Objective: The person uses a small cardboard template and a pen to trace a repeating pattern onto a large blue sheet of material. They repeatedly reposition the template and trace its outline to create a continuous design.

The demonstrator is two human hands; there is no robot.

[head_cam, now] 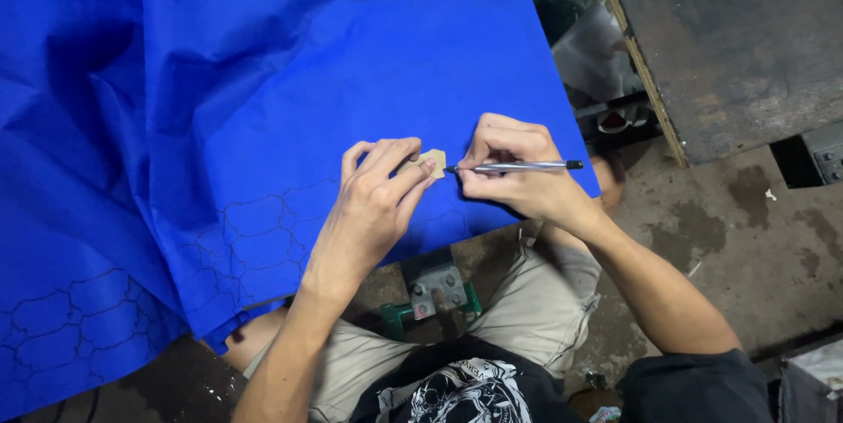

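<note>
My left hand (373, 199) presses a small tan template (434, 162) flat on the blue fabric (263, 63), fingers closed down over it; my right hand (518, 173) grips a silver pen (514, 166), its tip touching the template's edge; traced outlines (97, 313) cover the fabric lower left; a dark wooden worktop (738, 45) stands well apart at upper right, with what may be plastic bags (588, 45) beside it; a green-and-grey metal part (435, 291) lies on the concrete floor (755, 238) between my knees.
</note>
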